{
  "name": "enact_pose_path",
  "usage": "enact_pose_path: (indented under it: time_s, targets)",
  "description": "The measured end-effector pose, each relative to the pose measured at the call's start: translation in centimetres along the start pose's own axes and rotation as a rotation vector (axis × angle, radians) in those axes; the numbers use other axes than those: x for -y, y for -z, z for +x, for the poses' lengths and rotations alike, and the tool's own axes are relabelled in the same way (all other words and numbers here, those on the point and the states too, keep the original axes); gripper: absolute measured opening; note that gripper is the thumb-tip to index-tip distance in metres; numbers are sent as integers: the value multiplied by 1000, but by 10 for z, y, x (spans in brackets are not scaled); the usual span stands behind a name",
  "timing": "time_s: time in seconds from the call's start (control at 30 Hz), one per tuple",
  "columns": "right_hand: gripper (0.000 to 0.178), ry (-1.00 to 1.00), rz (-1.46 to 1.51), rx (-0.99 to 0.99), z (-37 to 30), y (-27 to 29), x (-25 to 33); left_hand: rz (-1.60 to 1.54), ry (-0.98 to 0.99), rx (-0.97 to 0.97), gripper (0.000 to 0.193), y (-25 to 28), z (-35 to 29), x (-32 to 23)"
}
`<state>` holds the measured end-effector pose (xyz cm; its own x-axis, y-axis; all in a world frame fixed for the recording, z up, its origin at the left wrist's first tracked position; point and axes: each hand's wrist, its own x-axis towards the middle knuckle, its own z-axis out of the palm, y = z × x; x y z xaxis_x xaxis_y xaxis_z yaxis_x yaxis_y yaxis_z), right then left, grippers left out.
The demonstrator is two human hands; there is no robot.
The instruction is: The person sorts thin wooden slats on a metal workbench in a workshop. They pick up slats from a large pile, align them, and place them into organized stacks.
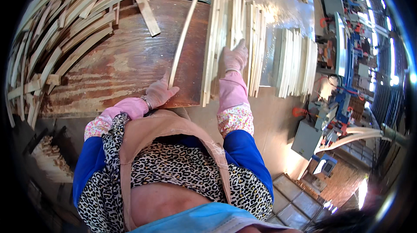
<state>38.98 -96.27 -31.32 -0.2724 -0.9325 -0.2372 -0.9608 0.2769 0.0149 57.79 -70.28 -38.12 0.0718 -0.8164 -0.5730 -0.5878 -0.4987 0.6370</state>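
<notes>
My left hand (160, 92), in a pale pink glove, is at the near edge of the brown wooden tabletop (143, 59). Its thumb and fingers lie on either side of the near end of a thin wooden strip (184, 37), which slants away across the board. To the right, my right hand (236, 57), gloved the same way, lies on a row of pale wooden strips (213, 50) set side by side. Its fingers reach forward over the strips, and their tips are partly hard to make out.
Curved wooden slats (87, 44) are heaped at the left, with a short wooden piece (147, 15) jutting from them. Another row of strips (295, 63) lies farther right. Machines with a grey box (307, 139) stand beyond. More wood (50, 159) is stacked at the lower left.
</notes>
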Motion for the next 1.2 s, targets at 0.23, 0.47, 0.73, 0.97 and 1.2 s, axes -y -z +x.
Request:
enact_pose_path:
  time_s: [0.23,0.47,0.73,0.97,1.2]
  targets:
    - [70,250,96,-141,-9,-14,-4,32,-17,153,116,-4,9,-38]
    - [80,507,26,-129,-64,-70,0,164,-317,146,88,15,51,-84]
    - [87,410,-10,-17,-59,-70,10,78,394,-821,91,171,186,-16]
    - [67,472,677,130,-82,-79,80,-545,-186,-335,69,64,75,-25]
    - [60,391,992,663,-75,-88,97,-183,-168,-241,60,125,79,-27]
